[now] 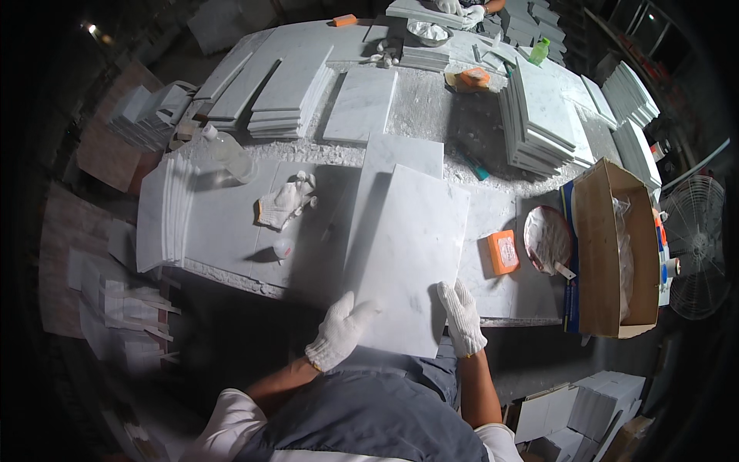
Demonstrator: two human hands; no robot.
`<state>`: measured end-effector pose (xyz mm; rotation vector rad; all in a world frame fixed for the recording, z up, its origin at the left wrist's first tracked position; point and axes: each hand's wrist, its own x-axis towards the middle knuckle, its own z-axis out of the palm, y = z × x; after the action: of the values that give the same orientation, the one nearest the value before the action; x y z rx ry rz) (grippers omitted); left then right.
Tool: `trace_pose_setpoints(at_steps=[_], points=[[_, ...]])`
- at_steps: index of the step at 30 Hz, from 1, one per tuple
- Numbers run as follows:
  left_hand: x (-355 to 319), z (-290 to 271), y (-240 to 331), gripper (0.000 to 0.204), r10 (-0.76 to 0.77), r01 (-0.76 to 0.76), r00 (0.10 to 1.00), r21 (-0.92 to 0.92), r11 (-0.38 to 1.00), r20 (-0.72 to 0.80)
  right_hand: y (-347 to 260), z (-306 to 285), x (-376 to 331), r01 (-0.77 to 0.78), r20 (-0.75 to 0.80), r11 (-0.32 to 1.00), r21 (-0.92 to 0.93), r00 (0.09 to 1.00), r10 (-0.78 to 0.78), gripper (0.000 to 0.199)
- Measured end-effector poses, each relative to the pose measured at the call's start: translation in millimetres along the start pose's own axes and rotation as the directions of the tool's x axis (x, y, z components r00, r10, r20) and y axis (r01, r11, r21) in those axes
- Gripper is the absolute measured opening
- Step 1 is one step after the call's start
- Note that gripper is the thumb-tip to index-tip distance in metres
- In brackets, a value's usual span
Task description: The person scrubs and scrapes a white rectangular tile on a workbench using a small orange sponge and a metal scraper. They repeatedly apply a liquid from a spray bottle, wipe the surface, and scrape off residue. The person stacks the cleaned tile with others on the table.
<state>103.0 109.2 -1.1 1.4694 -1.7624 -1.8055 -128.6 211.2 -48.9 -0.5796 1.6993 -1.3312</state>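
A white marble tile (416,262) with faint grey veins is held tilted in front of me, its near end at my waist. My left hand (336,333), in a white knit glove, grips its lower left edge, thumb on the face and the other fingers partly hidden. On the right edge my gloved right hand (463,317) is closed around the side. Beyond it another marble tile (408,154) lies on the table, partly covered. An orange block (504,252) and a round dish of white paste (547,239) sit to the right.
Tile stacks (539,115) stand across the dusty worktable. Left are crumpled gloves (286,202), a clear bottle (229,154) and a small white cup (282,248). A cardboard box (616,254) and a fan (698,246) are right. Another person's gloved hands (462,11) work at the far side.
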Motion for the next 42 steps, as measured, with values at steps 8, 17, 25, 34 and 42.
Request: trace_pose_setpoints(at_steps=[8, 17, 25, 34, 42], points=[[-6, 14, 41, 0.044, 0.044, -0.047, 0.998, 0.077, 0.996, 0.037, -1, 1, 8, -0.094, 0.030, 0.836, 0.541, 0.995, 0.093, 0.032], [49, 16, 35, 0.036, 0.388, -0.167, 0.819, -0.471, 0.866, 0.424, -50, -31, 46, 0.185, -0.168, 0.715, 0.675, 0.981, -0.095, 0.022], [53, 87, 31, 0.035, -0.147, 0.738, -0.115, 0.184, 0.650, 0.982, -73, -65, 128, 0.412, -0.310, 0.870, 0.272, 0.893, -0.326, 0.021], [96, 188, 88, 0.035, -0.077, -0.972, 0.149, 0.161, 0.174, 0.986, -94, -56, 170, 0.203, -0.220, 0.922, 0.329, 0.966, -0.134, 0.045], [127, 192, 72, 0.020, -0.336, -0.957, 0.178, 0.242, 0.159, 0.925, -100, -37, 192, 0.253, -0.185, 0.966, 0.058, 0.953, -0.239, 0.028]])
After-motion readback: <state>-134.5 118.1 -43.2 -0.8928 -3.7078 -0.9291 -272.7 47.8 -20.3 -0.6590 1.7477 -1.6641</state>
